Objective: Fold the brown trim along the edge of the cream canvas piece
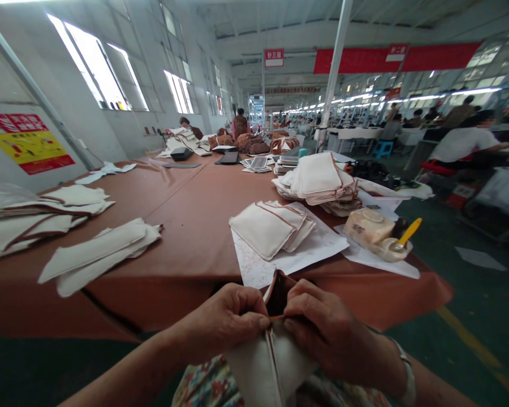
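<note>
Between my hands, over my lap and just off the table's front edge, is a white fabric piece (254,362) with a brown lining and a seam down its middle. My left hand (231,316) pinches the left side of its upper edge between thumb and fingers. On the right side of that edge my right hand (328,322) is closed in a pinch, its fingertips partly hidden. The brown inside shows open above my fingers. On the table just beyond lies a small stack of white pieces with brown edging (265,229), resting on a white paper sheet (318,240).
A brown-covered table (186,226) stretches ahead. White pieces (104,251) lie at left, with a larger pile (21,220) beyond. At right are a taller stack (318,178) and a plastic container (369,229) with a yellow-handled brush (409,232). A person (462,141) sits far right.
</note>
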The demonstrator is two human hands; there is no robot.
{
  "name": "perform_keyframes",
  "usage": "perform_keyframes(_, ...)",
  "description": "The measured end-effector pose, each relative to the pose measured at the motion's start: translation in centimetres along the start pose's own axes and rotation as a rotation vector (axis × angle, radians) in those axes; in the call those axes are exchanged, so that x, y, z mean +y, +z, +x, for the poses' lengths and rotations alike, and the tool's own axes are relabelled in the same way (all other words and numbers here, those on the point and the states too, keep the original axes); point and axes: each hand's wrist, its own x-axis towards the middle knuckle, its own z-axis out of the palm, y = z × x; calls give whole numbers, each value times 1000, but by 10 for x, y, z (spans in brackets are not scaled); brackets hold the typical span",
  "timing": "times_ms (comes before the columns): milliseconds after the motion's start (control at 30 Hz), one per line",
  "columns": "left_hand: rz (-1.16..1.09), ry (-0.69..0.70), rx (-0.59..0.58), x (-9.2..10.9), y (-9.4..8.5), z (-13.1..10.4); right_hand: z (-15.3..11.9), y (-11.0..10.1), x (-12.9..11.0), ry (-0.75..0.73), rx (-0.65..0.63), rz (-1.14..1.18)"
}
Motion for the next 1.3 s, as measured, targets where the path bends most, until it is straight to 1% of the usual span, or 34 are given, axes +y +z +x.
perform_keyframes(167,10,-31,-9,3,2,2,1,1,0,-57,-84,-239)
perform_keyframes(367,46,-42,-10,2,3,5,2,11,3,-196,-151,-492)
perform_keyframes(467,71,-55,-3,-1,5,6,4,20,3,-186,-197,-582)
perform_keyframes(533,87,-58,-17,-2,6,6,6,24,5,-181,-213,-594)
perform_keyframes(600,123,-58,-14,-4,4,6,7,25,8,-172,-174,-510)
perform_keyframes(633,141,-56,-3,-4,3,6,8,23,9,-144,-148,-427)
perform_keyframes(700,164,-56,0,-4,-2,6,9,17,11,-42,-112,-214)
perform_keyframes(733,173,-60,-13,-4,-4,7,10,13,11,19,-116,-107)
perform_keyframes(833,224,-78,-80,-1,-10,7,15,2,8,160,-195,178)
perform_keyframes(933,295,-78,-80,4,-12,7,19,-4,7,275,-244,346)
perform_keyframes(1000,311,-75,-70,6,-12,6,19,-5,7,313,-241,403)
perform_keyframes(1100,314,-70,-63,6,-12,4,18,-5,8,301,-225,447)
perform_keyframes(1167,311,-63,-58,5,-11,4,16,-3,7,290,-220,427)
perform_keyframes(1300,298,-61,-60,4,-10,4,13,1,4,279,-195,304)
